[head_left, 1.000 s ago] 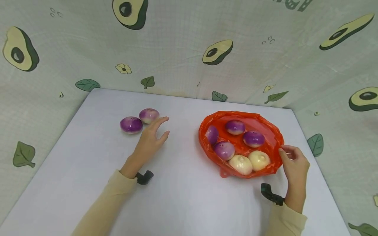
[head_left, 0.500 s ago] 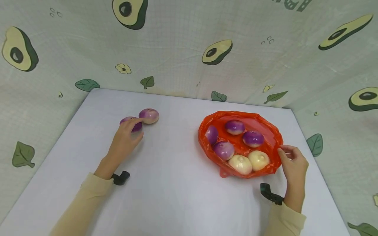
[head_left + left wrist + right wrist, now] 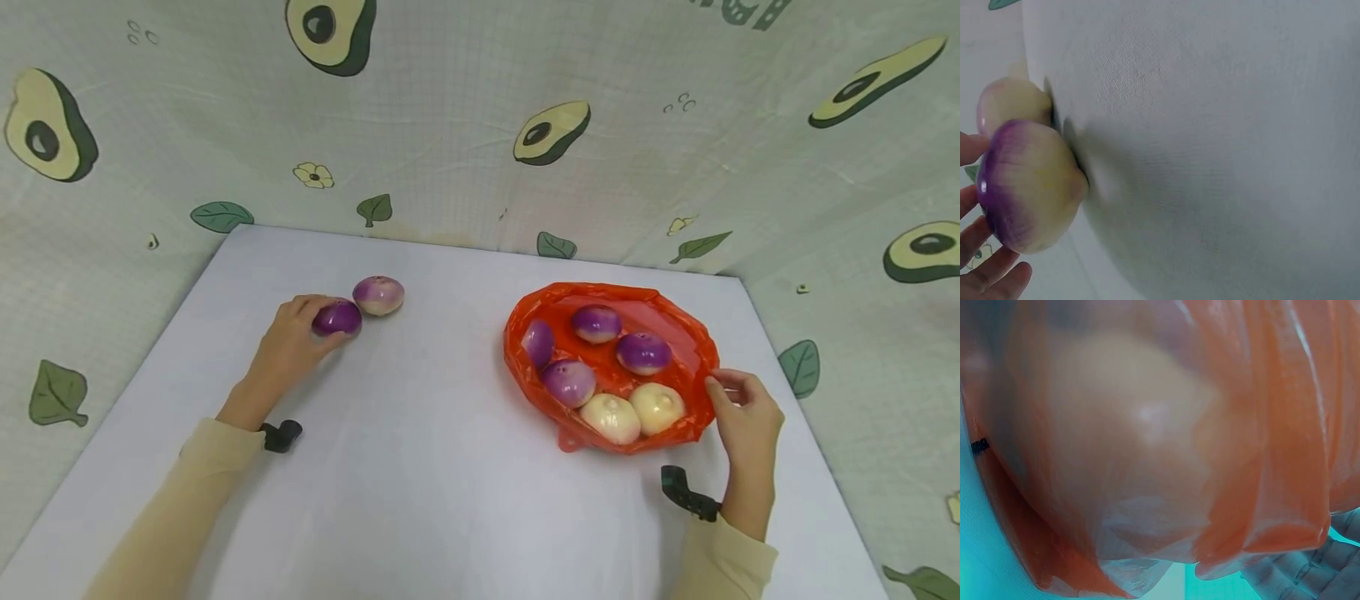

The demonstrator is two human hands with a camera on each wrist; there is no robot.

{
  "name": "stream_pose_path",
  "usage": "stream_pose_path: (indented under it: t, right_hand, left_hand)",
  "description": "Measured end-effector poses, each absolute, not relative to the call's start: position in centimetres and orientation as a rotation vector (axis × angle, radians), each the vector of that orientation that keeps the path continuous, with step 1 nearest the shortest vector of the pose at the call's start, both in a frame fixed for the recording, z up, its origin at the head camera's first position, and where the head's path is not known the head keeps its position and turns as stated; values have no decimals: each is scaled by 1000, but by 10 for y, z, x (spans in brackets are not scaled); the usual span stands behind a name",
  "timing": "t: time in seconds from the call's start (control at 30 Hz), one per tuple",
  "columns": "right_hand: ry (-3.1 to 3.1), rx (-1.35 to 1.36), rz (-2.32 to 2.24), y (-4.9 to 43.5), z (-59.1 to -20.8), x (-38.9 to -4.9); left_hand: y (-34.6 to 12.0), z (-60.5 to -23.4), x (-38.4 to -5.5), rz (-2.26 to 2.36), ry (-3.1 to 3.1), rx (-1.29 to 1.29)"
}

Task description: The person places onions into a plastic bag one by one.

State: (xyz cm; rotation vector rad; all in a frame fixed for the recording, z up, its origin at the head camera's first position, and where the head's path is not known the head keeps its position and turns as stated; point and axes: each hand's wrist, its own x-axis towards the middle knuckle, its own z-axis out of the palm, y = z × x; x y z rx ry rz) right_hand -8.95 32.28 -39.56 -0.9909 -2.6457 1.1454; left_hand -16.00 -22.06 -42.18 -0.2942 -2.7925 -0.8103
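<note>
In the head view my left hand is at a glossy purple onion on the left of the table, fingers behind it and thumb along its near side. The left wrist view shows that onion with its purple top fading to cream, fingertips and thumb at its edge. Another onion, paler pink-purple, sits right beside it. On the right, my right hand pinches the rim of an open red plastic bag. In the right wrist view the bag's crinkled side fills most of the picture.
Inside the bag lie several onions: purple ones such as the onion at its middle, and two cream ones showing upward, one of them the cream onion near the front rim. A white table meets an avocado-print cloth behind.
My left hand has moved left, away from the paler onion, and its fingers have closed around the purple one. My right hand keeps its pinch on the bag's rim.
</note>
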Motion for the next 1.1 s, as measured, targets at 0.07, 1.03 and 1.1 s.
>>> stream_pose_path:
  t: [0.07, 1.03, 1.1]
  right_hand:
    - [-2645, -992, 1147, 323, -396, -89]
    - [-2636, -995, 1147, 322, -396, -88]
    - [-2637, -990, 1146, 322, -396, -88]
  left_hand:
    - [-223, -423, -163, -805, -2819, -284]
    - [-239, -416, -169, -779, -2949, -118]
    - [-239, -416, -169, -784, -2963, -107]
